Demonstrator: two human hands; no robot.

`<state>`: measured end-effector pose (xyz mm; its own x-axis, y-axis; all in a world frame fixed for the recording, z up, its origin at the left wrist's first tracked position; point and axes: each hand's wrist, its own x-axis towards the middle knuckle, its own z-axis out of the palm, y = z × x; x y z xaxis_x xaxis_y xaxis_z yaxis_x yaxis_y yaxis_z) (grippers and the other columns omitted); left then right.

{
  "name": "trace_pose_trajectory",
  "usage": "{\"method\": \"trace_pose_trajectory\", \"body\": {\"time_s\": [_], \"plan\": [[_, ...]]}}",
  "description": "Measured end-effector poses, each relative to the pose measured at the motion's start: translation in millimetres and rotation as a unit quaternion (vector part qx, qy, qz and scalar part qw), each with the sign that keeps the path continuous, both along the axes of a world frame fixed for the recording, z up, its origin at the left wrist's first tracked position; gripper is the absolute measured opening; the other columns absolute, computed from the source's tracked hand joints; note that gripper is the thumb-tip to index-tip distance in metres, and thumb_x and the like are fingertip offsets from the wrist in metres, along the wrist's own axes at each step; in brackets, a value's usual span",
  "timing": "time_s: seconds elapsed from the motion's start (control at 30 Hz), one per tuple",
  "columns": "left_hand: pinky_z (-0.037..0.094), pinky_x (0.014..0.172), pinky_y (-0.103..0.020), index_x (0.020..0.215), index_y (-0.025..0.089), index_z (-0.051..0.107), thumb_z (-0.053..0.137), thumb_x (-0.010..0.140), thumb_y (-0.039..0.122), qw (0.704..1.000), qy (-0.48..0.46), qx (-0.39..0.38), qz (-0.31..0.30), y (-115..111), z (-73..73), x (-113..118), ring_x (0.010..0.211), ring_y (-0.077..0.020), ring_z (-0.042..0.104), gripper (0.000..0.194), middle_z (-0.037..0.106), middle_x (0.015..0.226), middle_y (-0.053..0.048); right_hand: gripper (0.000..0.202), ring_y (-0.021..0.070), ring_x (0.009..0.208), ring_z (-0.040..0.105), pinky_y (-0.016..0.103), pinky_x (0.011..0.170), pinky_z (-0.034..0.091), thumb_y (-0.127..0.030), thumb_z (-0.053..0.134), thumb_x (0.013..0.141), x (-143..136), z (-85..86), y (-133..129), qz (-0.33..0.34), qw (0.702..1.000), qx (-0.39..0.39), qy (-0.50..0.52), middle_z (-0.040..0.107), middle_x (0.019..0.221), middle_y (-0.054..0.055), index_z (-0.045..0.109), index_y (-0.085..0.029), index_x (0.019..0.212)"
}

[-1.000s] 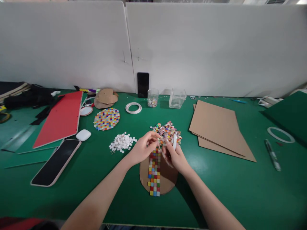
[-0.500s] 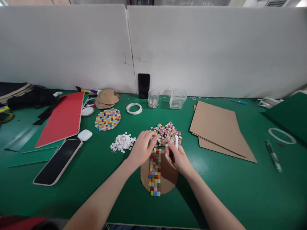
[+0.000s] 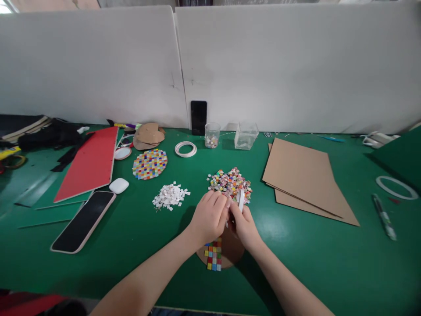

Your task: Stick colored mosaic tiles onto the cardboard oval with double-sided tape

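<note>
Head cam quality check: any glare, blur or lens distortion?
Head view: wide-angle bowing bends the white partition top edge; soft overhead glare on the green mat right of the hands; left hand and right hand sharp, casting soft shadows toward the viewer; corners slightly smeared.

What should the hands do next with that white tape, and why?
Probably pull a short strip off the tape roll and press it onto the bare cardboard disc. The left hand and right hand meet at the roll, and coloured tiles cover only one band of the disc.
</note>
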<state>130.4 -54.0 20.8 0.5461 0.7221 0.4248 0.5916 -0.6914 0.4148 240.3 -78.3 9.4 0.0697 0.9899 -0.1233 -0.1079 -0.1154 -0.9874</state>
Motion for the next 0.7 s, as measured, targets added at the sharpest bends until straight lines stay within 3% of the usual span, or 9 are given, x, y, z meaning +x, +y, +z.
{"method": "trace_pose_trajectory", "body": {"time_s": [0.33,0.7], "plan": [[0.035,0.057,-0.031,0.069,0.021,0.034,0.024,0.090,0.016,0.996,-0.064,-0.059,0.016,-4.3,3.6,3.4,0.068,-0.0186,0.041,0.024,0.044,0.068,-0.003,0.041,0.0105,0.048,0.032,0.022,0.043,0.028,-0.045,0.036,0.089,0.2,-6.1,-9.5,-0.021,0.990,0.096,-0.101,0.036,0.050,-0.003,0.040,-0.020,0.058],[0.037,0.061,-0.032,0.075,0.020,0.039,0.025,0.091,0.016,0.996,-0.065,-0.059,0.000,-8.6,4.8,4.7,0.071,-0.0187,0.043,0.022,0.048,0.073,-0.005,0.046,0.0092,0.043,0.032,0.021,0.039,0.025,-0.052,0.035,0.087,-1.4,-5.9,-10.3,-0.076,0.984,0.093,-0.131,0.037,0.046,-0.004,0.038,-0.020,0.054]]}}
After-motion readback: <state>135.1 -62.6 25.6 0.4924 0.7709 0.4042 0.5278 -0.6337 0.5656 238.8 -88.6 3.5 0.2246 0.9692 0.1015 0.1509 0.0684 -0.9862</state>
